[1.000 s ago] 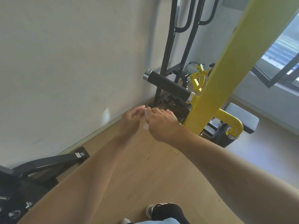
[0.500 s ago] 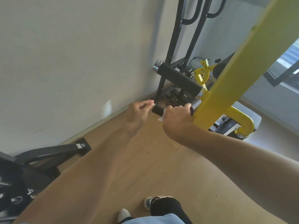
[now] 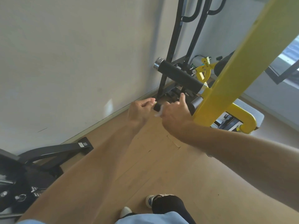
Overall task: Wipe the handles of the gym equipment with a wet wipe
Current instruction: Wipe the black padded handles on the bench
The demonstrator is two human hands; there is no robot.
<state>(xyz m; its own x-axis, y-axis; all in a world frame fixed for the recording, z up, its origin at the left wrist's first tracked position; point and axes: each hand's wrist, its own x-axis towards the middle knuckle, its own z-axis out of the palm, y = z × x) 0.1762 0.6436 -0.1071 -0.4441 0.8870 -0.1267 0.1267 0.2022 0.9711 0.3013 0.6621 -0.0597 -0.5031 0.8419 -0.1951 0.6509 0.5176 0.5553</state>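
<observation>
Head view: the lower handle [image 3: 193,103] is a short black bar sticking out from the yellow beam [image 3: 242,65], near the middle of the pic, pointing toward 10 o'clock. The right hand [image 3: 175,114] is wrapped round the middle of it, fingers curled over the top, thumb up at 12 o'clock. A bit of white wet wipe [image 3: 158,113] peeks out under that hand at 9 o'clock, so the hand is squeezing the wipe onto the bar. The left hand [image 3: 142,109] sits at the bar's free end, fingers bent narrow & pinching the shiny end cap [image 3: 155,103]. Can't tell if it holds any wipe too.

Above, toward 1 o'clock, is a fatter upper handle [image 3: 179,76], black w/ a silver end, w/ no hand on it. Black frame [image 3: 171,46] stands behind by the wall [image 3: 72,54]. Wood floor [image 3: 153,159] below, a shoe [image 3: 151,200] at 6 o'clock.

The wipe looks thin, soft & floppy, prob. slippery when wet, so it bunches up easy. Best to keep it flat under the palm & fingers. The bar looks stiff & fixed, w/ a grippy cover, so it can take a firm squeeze. Grab round the middle & slide or twist along it.
</observation>
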